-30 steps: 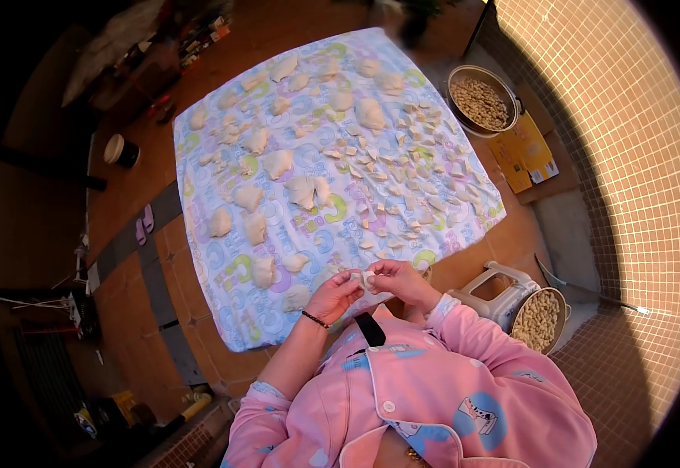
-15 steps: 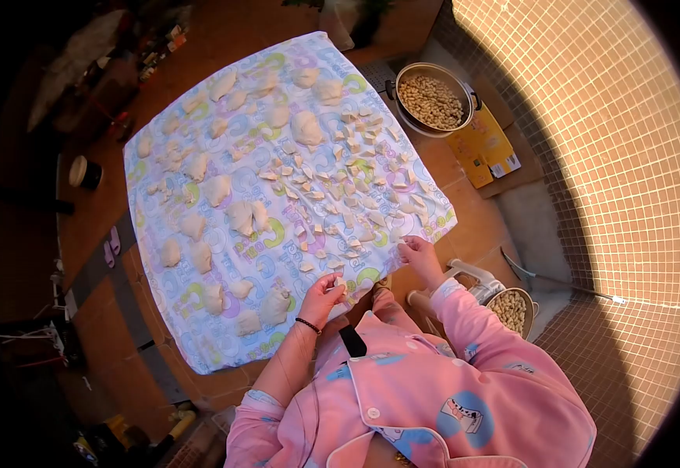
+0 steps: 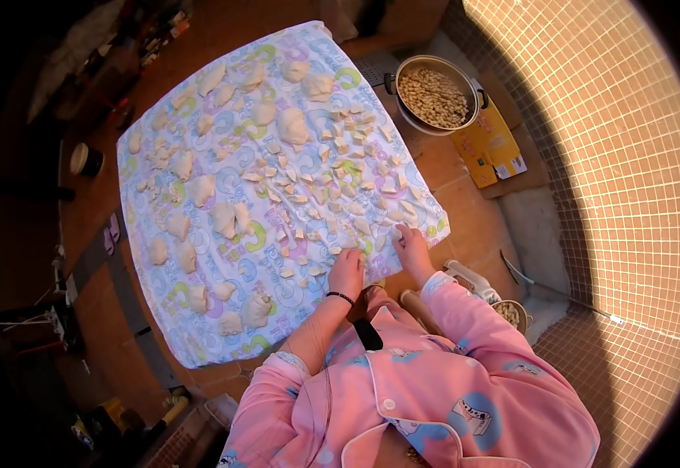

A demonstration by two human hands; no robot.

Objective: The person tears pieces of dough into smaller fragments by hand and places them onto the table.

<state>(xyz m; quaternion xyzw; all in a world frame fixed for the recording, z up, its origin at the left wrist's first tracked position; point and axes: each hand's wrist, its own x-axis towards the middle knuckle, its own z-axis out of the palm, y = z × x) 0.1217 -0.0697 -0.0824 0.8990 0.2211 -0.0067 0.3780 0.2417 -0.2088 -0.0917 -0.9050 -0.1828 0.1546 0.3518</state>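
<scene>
Small pale pieces lay loose on the patterned cloth, mostly over its right half, running towards the near edge. I had the left hand at the near edge, fingers curled down; couldn't tell if it gripped anything. Right hand sat by the near right corner, fingertips bent at the cloth, grip unclear. Step in hand, my read: handling pieces; any next move called for a light fingertip pinch. Bigger lumps lay left and far; a filled pot stood past the right edge.

Cloth: white, blue-green-purple print. Pieces: cream. Jacket: pink, blue patches. Cardboard: yellow. Bracelet: black.
</scene>
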